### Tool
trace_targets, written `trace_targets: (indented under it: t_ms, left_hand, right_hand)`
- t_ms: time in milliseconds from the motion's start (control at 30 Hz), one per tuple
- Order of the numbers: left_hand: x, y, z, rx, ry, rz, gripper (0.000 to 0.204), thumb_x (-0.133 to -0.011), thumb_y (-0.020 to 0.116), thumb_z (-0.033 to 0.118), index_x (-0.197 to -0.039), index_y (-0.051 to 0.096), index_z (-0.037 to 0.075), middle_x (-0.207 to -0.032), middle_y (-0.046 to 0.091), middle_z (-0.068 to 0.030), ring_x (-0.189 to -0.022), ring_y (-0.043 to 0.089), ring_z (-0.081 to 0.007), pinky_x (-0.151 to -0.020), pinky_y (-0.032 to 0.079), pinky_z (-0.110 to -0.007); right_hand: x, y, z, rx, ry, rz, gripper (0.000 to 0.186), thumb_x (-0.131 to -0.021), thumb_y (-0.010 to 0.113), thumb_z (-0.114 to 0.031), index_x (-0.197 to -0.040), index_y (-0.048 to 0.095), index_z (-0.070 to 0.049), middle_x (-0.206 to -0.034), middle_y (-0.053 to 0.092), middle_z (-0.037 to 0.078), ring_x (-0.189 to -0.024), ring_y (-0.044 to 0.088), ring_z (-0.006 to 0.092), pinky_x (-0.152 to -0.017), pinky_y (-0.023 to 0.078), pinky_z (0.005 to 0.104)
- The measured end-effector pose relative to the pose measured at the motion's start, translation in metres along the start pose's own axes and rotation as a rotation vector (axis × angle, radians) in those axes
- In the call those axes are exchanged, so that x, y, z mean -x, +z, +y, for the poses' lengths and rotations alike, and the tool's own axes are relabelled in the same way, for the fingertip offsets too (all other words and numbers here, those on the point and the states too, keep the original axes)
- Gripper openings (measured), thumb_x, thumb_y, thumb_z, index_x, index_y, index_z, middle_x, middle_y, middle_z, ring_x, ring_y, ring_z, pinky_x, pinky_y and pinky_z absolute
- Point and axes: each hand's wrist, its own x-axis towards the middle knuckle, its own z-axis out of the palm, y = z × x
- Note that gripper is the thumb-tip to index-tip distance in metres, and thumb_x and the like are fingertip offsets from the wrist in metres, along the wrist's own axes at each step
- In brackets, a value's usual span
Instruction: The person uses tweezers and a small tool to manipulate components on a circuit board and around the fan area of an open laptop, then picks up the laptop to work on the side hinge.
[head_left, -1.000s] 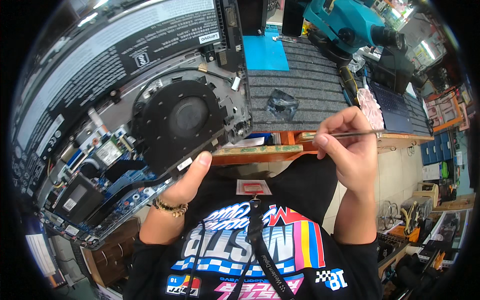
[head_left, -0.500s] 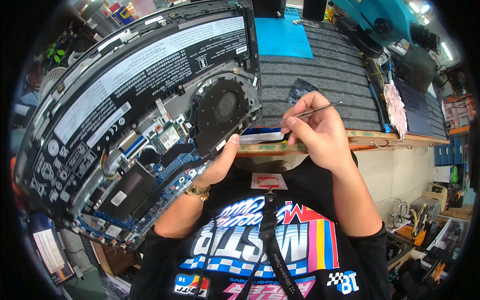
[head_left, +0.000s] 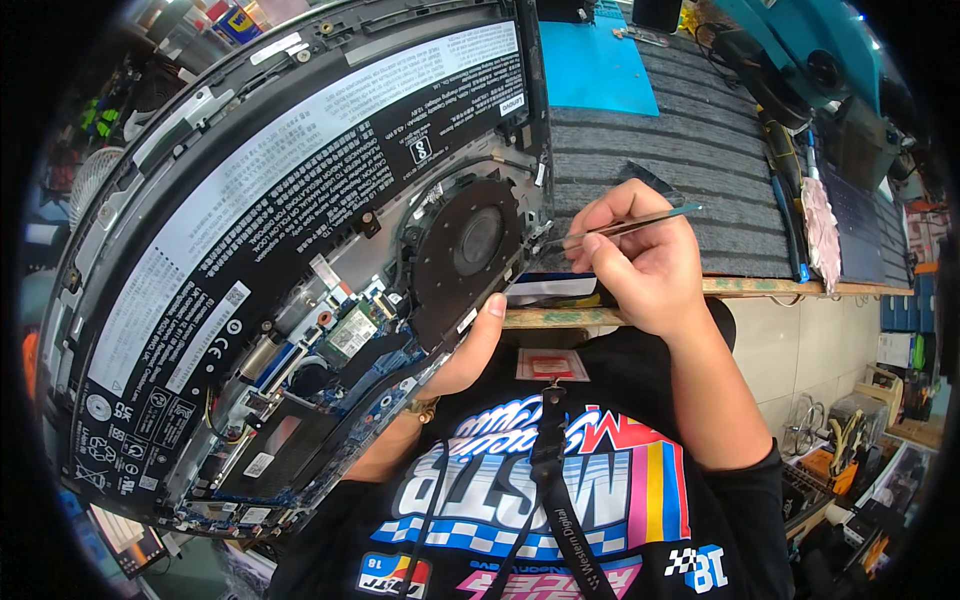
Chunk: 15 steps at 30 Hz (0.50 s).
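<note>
An opened laptop base (head_left: 535, 90) is tilted up on the left, its inner side facing me. It shows a long black battery (head_left: 310, 150), a round black fan (head_left: 478, 240) and a blue circuit board (head_left: 388, 398). My left hand (head_left: 468, 355) grips the lower edge near the fan, thumb on top and the other fingers hidden behind. Between the thumb and fingers of my right hand (head_left: 640, 265) is a slim pair of metal tweezers (head_left: 655, 217). Their tips are at the laptop's right corner, beside the fan; whether they touch it I cannot tell.
Beyond the laptop is a bench with a grey striped mat (head_left: 680, 130) and a blue pad (head_left: 600, 75). A teal microscope (head_left: 800, 60) stands at the far right. Near it lie a pinkish cloth (head_left: 822, 235) and a dark laptop keyboard (head_left: 862, 225).
My right hand has brought the tweezers up to the laptop's corner, where before they were apart from it. The laptop appears larger and further right in view, my left hand still on its edge.
</note>
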Motion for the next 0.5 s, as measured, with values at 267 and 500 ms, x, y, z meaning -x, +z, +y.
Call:
trace_targets:
  t_ms: [267,500]
  left_hand:
    - [0.0028,-0.0003,-0.0052,-0.002,-0.022,-0.030,0.032,-0.104,0.071,0.011,-0.134,0.073,0.001,-0.129,0.076,-0.0174,-0.119,0.074,-0.0317,-0.104,0.057,-0.042]
    - [0.0039,-0.0010,-0.0040,0.047,-0.041,-0.065,0.036,-0.104,0.070,0.012,-0.138,0.070,0.001,-0.135,0.073,-0.0181,-0.124,0.071,-0.0312,-0.109,0.054,-0.043]
  right_hand:
    - [-0.0049,0.0022,-0.0104,0.185,-0.015,-0.060,0.009,-0.100,0.067,-0.006,-0.100,0.068,0.003,-0.089,0.079,0.011,-0.079,0.078,0.0147,-0.070,0.059,0.0281]
    - [-0.0069,0.0020,-0.0103,0.219,-0.034,-0.069,0.011,-0.101,0.068,-0.008,-0.098,0.070,0.003,-0.087,0.079,0.010,-0.074,0.076,0.0132,-0.066,0.056,0.0276]
